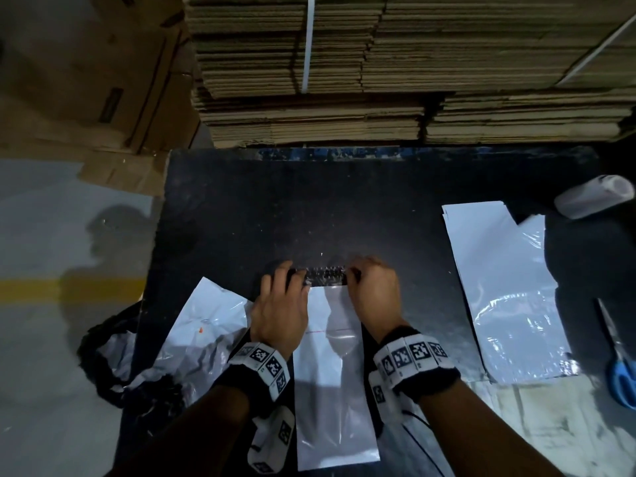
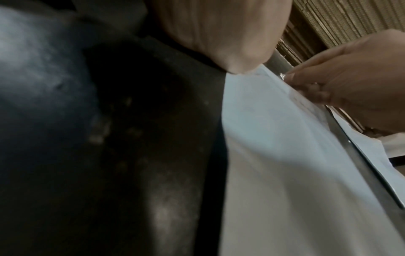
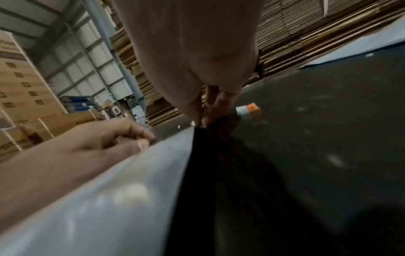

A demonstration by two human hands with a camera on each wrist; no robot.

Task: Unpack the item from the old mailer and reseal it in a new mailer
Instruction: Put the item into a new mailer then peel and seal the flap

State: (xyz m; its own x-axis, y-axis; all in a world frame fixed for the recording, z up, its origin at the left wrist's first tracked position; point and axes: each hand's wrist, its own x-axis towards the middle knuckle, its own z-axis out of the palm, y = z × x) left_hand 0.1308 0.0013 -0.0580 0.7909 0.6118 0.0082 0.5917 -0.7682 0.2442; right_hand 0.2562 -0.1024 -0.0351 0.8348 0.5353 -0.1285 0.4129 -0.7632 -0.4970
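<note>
A new white mailer lies lengthwise on the black table, between my forearms. Its dark flap is at the far end. My left hand holds the flap's left end with curled fingers, its thumb against the mailer's edge. My right hand pinches the flap's right end, seen close in the right wrist view at the fingertips. The crumpled old mailer, white outside and black inside, lies at the table's left edge. The item is not visible.
A stack of flat white mailers lies to the right. Blue-handled scissors sit at the right edge, and a white cylinder lies at the back right. Stacked flat cardboard rises behind the table.
</note>
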